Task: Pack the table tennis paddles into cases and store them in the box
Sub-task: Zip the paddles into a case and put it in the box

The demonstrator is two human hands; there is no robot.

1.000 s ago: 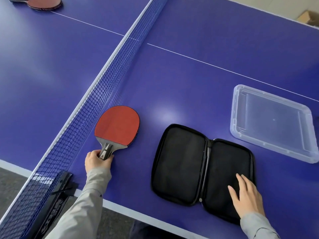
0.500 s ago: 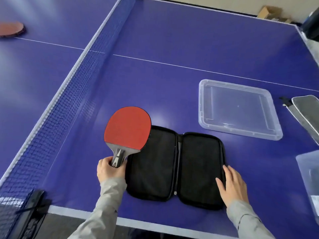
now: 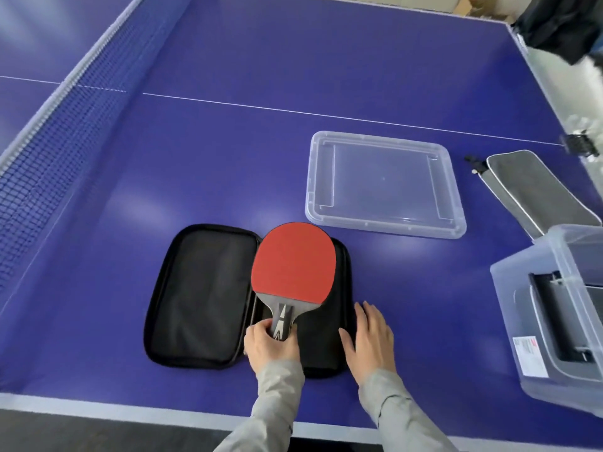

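Open case (image 3: 202, 295): paddle (image 3: 293, 262) over right half, left hand (image 3: 272, 345) clamped round its handle (image 3: 283, 321), right hand (image 3: 370, 340) straight-fingered; box (image 3: 509, 288) holds another case (image 3: 554, 308).

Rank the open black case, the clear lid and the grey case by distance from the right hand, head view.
1. Open black case: under the right hand.
2. Clear lid: beyond it, slightly right.
3. Grey case: farthest, far right.

On open case (image 3: 202, 295), paddle (image 3: 293, 262) covers most of the right half; left hand (image 3: 270, 345) hides handle end. Right of it, clear box (image 3: 509, 321) cut by frame edge, label (image 3: 528, 355) unreadable, grey case (image 3: 535, 194) partly behind box.
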